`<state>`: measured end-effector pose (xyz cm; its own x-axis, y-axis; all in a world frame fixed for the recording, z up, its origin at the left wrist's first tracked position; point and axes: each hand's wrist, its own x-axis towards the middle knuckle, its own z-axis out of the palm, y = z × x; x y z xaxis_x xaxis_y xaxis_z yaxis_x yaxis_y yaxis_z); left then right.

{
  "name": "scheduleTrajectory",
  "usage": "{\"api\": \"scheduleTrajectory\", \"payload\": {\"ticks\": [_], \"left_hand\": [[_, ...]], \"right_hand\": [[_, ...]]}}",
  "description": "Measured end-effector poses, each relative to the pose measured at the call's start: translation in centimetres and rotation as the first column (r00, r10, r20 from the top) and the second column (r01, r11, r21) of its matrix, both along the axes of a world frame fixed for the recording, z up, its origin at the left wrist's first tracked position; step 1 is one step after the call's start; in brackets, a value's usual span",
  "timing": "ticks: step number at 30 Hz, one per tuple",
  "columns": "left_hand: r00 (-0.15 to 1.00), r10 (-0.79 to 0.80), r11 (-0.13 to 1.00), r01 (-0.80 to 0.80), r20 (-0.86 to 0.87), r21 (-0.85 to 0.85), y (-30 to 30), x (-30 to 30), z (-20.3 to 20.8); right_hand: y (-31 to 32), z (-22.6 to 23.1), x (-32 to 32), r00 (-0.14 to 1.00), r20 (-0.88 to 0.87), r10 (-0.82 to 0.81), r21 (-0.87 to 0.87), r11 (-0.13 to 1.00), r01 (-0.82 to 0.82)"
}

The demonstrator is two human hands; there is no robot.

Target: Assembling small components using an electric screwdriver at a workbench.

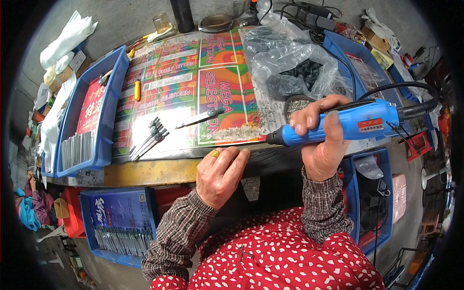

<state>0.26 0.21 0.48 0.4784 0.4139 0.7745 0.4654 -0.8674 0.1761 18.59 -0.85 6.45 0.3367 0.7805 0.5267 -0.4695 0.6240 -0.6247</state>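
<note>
My right hand (325, 137) is wrapped round a blue corded electric screwdriver (357, 122), held level over the table's near edge. Its black nose points left, toward my left hand (221, 175). That hand is closed in a pinch just below the nose; what the fingers hold, if anything, is hidden. On the table left of the hands lies a small fan of slim metal pieces with dark ends (150, 137). A single similar piece (199, 118) rests apart from them, farther back. Behind the screwdriver stands a small round dish (296, 103) of tiny parts.
A clear plastic bag of black parts (304, 72) lies at the back right. The left blue bin (107, 116) holds metal strips; a lower blue bin (153, 212) holds dark-ended pieces. A yellow-handled cutter (137, 90) lies on the printed sheet. The screwdriver's black cable (411, 86) runs off right.
</note>
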Motion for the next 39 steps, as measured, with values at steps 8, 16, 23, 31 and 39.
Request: {"api": "scheduleTrajectory", "payload": {"ticks": [8,16,23,31,39], "left_hand": [[1.000,0.003,1.000,-0.003,0.011,0.002,0.0,0.0,0.0],[1.000,0.004,1.000,-0.004,0.025,-0.001,-0.1,-0.1,0.0],[1.000,0.008,1.000,-0.008,0.028,0.010,0.0,-0.1,-0.2],[0.999,0.038,0.999,-0.039,0.013,0.011,0.0,-0.1,-0.3],[0.999,0.033,0.999,-0.034,0.033,0.023,0.0,-0.1,-0.4]], "right_hand": [[0.7,-0.6,-0.3,0.995,0.044,-0.084,0.013,0.996,0.084],[0.9,-0.8,-0.5,0.996,0.021,-0.086,0.006,0.996,0.086],[0.3,-0.2,-0.3,1.000,-0.002,-0.015,0.021,1.000,0.015],[-0.4,0.3,-0.6,0.995,-0.029,0.098,0.017,0.995,-0.098],[-0.6,0.7,-0.6,0.996,-0.023,0.086,0.011,0.996,-0.086]]}}
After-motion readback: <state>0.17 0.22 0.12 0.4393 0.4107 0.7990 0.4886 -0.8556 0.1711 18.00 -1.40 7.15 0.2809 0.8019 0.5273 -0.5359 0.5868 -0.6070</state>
